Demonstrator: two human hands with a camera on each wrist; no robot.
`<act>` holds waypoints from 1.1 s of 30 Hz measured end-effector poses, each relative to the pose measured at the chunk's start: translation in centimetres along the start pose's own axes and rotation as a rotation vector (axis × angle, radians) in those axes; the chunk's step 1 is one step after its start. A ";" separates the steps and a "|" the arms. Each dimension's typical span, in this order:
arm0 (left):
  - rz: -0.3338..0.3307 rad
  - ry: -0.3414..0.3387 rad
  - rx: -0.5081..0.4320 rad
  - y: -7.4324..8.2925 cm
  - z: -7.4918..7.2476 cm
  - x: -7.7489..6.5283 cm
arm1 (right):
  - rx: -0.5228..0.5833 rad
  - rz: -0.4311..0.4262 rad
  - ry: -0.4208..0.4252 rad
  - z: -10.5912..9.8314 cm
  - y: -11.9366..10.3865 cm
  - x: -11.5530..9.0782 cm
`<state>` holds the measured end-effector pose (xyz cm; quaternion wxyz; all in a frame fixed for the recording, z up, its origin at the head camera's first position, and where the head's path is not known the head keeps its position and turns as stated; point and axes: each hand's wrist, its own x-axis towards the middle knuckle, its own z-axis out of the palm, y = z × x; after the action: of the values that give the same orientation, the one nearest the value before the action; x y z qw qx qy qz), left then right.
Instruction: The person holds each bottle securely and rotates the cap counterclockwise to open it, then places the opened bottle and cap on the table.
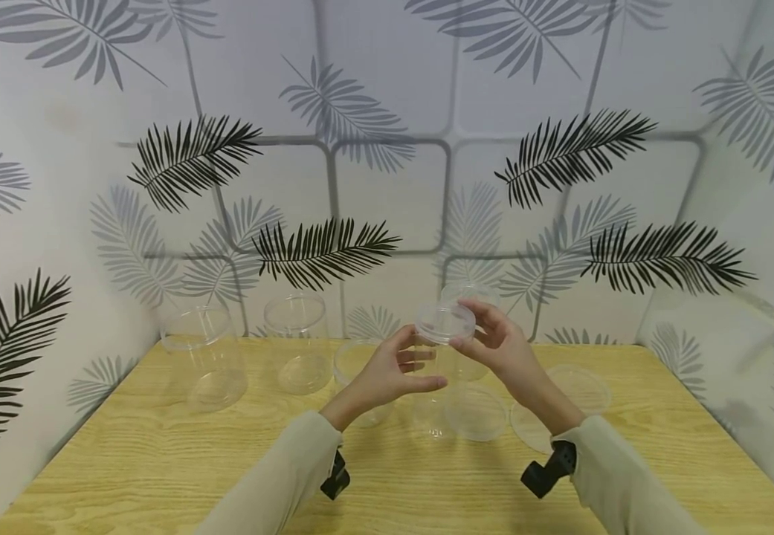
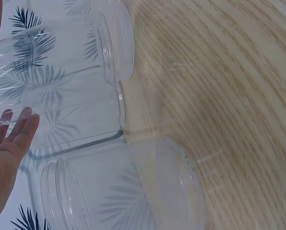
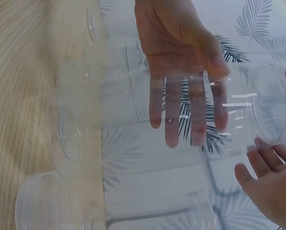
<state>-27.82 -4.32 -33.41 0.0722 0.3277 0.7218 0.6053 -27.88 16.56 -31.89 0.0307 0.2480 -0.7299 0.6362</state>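
Note:
My left hand (image 1: pixel 392 375) holds a tall clear plastic jar (image 1: pixel 435 412), its fingers behind the wall and its thumb in front. Through the transparent wall, the right wrist view shows this left hand's (image 3: pixel 176 62) fingers spread. At the jar's top, a round clear lid (image 1: pixel 445 324) is pinched at the rim by my right hand (image 1: pixel 503 353). The right wrist view has the right hand (image 3: pixel 272 187) beside the lid end of the jar. Whether the lid is seated, or the jar's base touches the table, I cannot tell.
To the left stand clear jars: an open one (image 1: pixel 202 364), another (image 1: pixel 296 345), and a nearer jar (image 1: pixel 360 371) beside my left hand. Another jar (image 1: pixel 470 293) is behind the lid. Flat clear discs (image 1: pixel 480 416) lie on the wooden table (image 1: pixel 159 453). A leaf-patterned wall (image 1: pixel 387 193) rises behind.

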 end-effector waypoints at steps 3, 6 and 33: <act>-0.005 -0.005 -0.001 0.1 0.0 0.0 | 0.050 -0.011 -0.086 -0.6 0.2 0.2; -0.008 -0.011 -0.003 0.1 0.0 0.0 | 0.119 -0.026 -0.201 -1.4 0.3 0.6; -0.004 -0.015 0.001 0.4 -0.1 0.2 | 0.073 -0.016 -0.092 -0.9 -0.4 -0.1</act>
<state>-27.86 -4.25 -32.94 0.0788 0.3310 0.7220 0.6024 -27.86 17.43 -31.38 -0.0067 0.2839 -0.7047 0.6502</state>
